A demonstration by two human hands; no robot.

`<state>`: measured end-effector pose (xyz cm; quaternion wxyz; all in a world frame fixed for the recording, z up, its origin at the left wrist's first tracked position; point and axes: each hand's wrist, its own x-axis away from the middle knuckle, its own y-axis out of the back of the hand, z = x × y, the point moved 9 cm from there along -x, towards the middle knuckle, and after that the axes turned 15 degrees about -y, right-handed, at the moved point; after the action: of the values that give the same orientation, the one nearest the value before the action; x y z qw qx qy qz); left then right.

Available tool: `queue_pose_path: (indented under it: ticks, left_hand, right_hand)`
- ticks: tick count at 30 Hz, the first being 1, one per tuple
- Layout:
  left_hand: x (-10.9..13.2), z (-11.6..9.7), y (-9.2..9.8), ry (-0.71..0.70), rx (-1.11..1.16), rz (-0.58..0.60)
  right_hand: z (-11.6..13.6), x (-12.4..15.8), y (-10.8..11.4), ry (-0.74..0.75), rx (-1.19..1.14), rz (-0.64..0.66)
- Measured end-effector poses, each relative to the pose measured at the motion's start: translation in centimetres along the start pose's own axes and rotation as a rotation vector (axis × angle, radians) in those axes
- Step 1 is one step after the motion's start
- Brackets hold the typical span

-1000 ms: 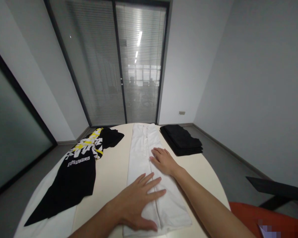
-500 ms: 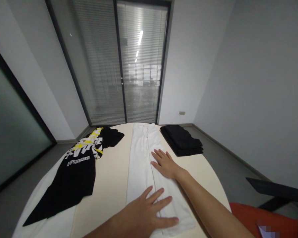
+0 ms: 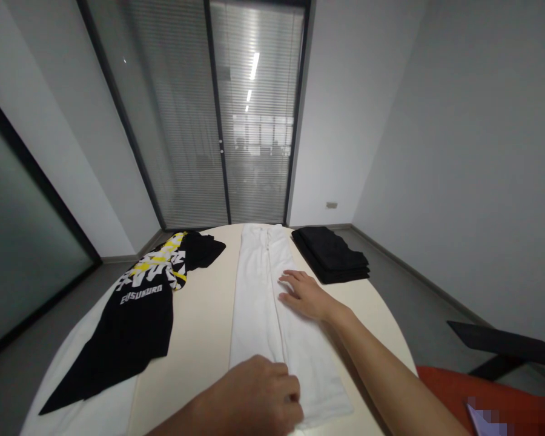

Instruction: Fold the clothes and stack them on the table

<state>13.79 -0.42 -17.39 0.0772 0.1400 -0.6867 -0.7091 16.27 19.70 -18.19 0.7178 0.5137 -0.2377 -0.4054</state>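
White trousers (image 3: 254, 303) lie lengthwise on a pale round table (image 3: 200, 327), waistband at the far edge and legs toward me. Over the near end of the legs is my left hand (image 3: 266, 393), its fingers curled closed; whatever they hold, if anything, is hidden. My right hand (image 3: 306, 295) rests on the right leg about midway, fingers apart, holding nothing.
A black shirt (image 3: 131, 327) with a yellow and white pattern lies at the left over white cloth (image 3: 111, 412). Folded black garments (image 3: 329, 254) are stacked at the back right. A red chair (image 3: 445, 393) stands at the lower right.
My left hand has gone from spread fingers to curled ones and moved slightly down and left. My right hand's fingers have bent a little, staying at nearly the same place.
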Motion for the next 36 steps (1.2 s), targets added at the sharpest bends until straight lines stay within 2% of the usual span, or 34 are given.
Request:
queue_pose_path:
  ticks: [4, 8, 11, 14, 16, 18, 20, 24, 26, 30, 36]
  left_hand:
    - [-0.3, -0.4, -0.3, -0.037, -0.093, -0.036]
    - [-0.3, -0.1, -0.3, 0.017, -0.088, -0.06]
    - [0.0, 1.0, -0.1, 0.135, 0.054, -0.106]
    - [0.9, 3.0, 0.2, 0.312, 0.332, -0.261]
    - [1.9, 4.8, -0.1, 0.479, 0.511, -0.354]
    - [3.0, 6.3, -0.9, 0.651, 0.657, -0.417]
    - [4.0, 7.6, -1.7, 0.776, 0.783, -0.497]
    - [5.1, 9.3, -3.0, 0.867, 0.996, -0.707]
    - [5.6, 9.8, -3.4, 0.903, 1.048, -0.775]
    - [6.4, 10.4, -3.7, 0.979, 1.105, -0.834]
    - [6.7, 10.7, -3.7, 0.966, 1.167, -0.879]
  right_hand:
    - [0.3, 0.2, 0.2, 0.054, -0.029, 0.011]
    - [0.1, 0.0, -0.3, 0.09, -0.054, 0.016]
    - [0.1, 0.0, -0.2, 0.103, -0.081, 0.001]
    - [0.2, 0.0, 0.5, 0.077, -0.12, 0.011]
    - [0.0, 0.0, 1.0, 0.022, -0.171, 0.055]
    - [-0.2, 0.3, 1.3, -0.032, -0.249, 0.147]
    - [0.2, 1.1, 1.1, -0.051, -0.352, 0.315]
    - [2.2, 4.3, -0.3, -0.042, -0.505, 0.772]
    - [3.0, 5.4, -0.8, -0.052, -0.473, 0.874]
    - [3.9, 5.4, -1.2, -0.035, -0.361, 0.791]
    - [5.0, 4.5, -1.4, 0.059, -0.435, 0.688]
